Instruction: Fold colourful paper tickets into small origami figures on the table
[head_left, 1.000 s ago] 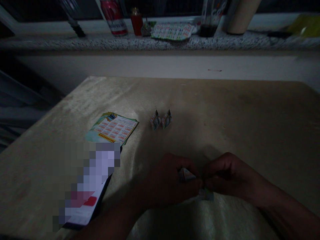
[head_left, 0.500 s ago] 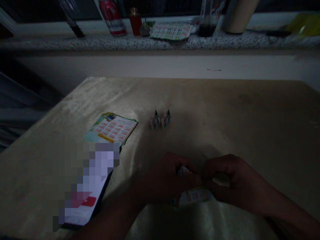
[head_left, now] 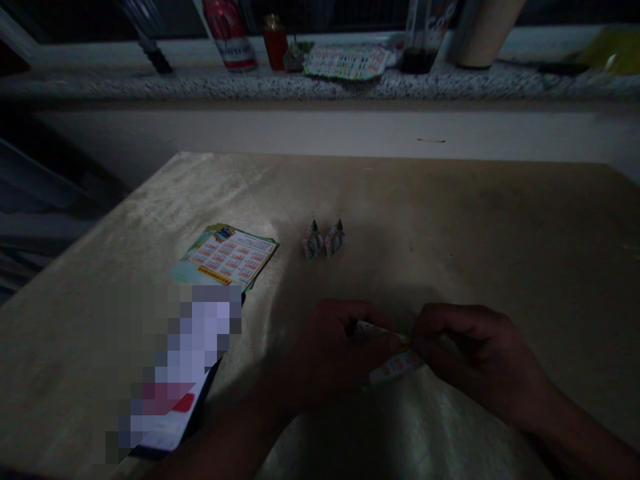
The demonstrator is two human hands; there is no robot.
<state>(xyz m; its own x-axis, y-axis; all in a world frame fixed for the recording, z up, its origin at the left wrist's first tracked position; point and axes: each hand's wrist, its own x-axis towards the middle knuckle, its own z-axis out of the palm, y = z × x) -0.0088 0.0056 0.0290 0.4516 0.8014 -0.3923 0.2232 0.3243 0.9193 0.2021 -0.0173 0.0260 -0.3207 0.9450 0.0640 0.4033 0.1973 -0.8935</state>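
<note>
A printed paper card (head_left: 395, 368), partly folded, is held just above the table near its front. My left hand (head_left: 335, 347) is closed on it, thumb lying across the top, so much of the paper is hidden. The fingertips of my right hand (head_left: 465, 347) pinch the card's right end. Farther back stand two small folded paper pieces (head_left: 313, 241), side by side with pointed tops. To the left lies a stack of printed cards (head_left: 230, 257), like the one in my hands.
A phone (head_left: 170, 413) with a lit, partly blurred screen lies on the table (head_left: 450, 207) beside my left forearm. On the stone windowsill (head_left: 200, 85) stand a red can (head_left: 230, 37), a red lighter (head_left: 275, 47), a cup with dark liquid (head_left: 423, 50) and a printed packet (head_left: 347, 63).
My right hand has shifted slightly, and its fingers have drawn closer together at the card's end. The card is tilted differently and shows less of its lower face. The view has moved a little.
</note>
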